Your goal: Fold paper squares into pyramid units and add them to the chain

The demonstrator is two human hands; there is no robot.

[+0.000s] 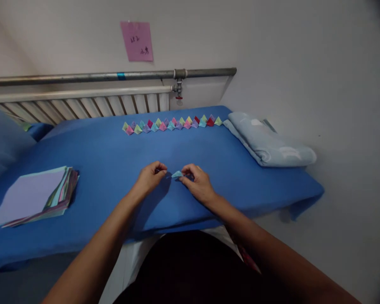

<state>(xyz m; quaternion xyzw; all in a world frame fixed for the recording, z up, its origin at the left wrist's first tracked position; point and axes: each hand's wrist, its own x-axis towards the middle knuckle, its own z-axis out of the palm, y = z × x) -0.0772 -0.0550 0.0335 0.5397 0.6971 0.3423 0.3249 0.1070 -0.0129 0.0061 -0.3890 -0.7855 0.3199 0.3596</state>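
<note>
A small folded piece of light blue paper [177,174] is pinched in my right hand [198,182], its pointed end showing past the fingertips. Just left of it, my left hand [152,175] has its thumb and fingers pressed together. A thin bluish bit shows by those fingertips, too small to make out. Both hands are low over the blue-covered surface [107,169]. Beyond them lies a zigzag row of folded paper pieces [171,126] in pink, green, purple, blue, yellow and red.
At the left lies a stack of coloured paper sheets [31,196], lilac on top. A folded pale blue blanket [269,141] rests at the right end by the wall. Along the back run a radiator [114,103] and a metal pipe [82,78]. A pink paper note [137,41] hangs above.
</note>
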